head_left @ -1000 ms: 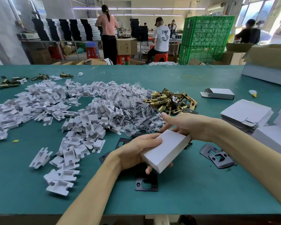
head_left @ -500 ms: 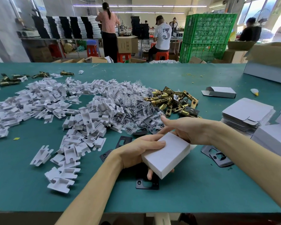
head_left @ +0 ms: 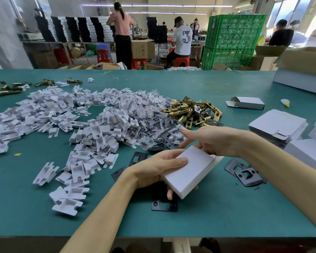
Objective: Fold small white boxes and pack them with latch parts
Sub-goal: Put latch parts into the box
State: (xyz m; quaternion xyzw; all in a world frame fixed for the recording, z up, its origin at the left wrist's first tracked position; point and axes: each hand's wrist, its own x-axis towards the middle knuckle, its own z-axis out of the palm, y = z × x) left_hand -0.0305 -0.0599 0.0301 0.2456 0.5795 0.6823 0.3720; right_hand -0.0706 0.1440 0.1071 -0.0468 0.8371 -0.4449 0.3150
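My left hand grips a small white box from its left side, thumb on top and fingers underneath, holding it above the green table. My right hand is at the box's far end, fingers curled against the end flap and the forefinger stretched out to the left. A pile of brass latch parts lies beyond the hands. Black strike plates lie flat to the right, and another black plate lies under the box.
A wide heap of white plastic inserts and bagged screws covers the left and middle of the table. Flat box blanks are stacked at the right, with one folded open box behind. Green crates and people stand beyond the table.
The box has stayed in my left hand with little movement. My right hand has shifted at the box's far end, its forefinger now lifted and stretched out.
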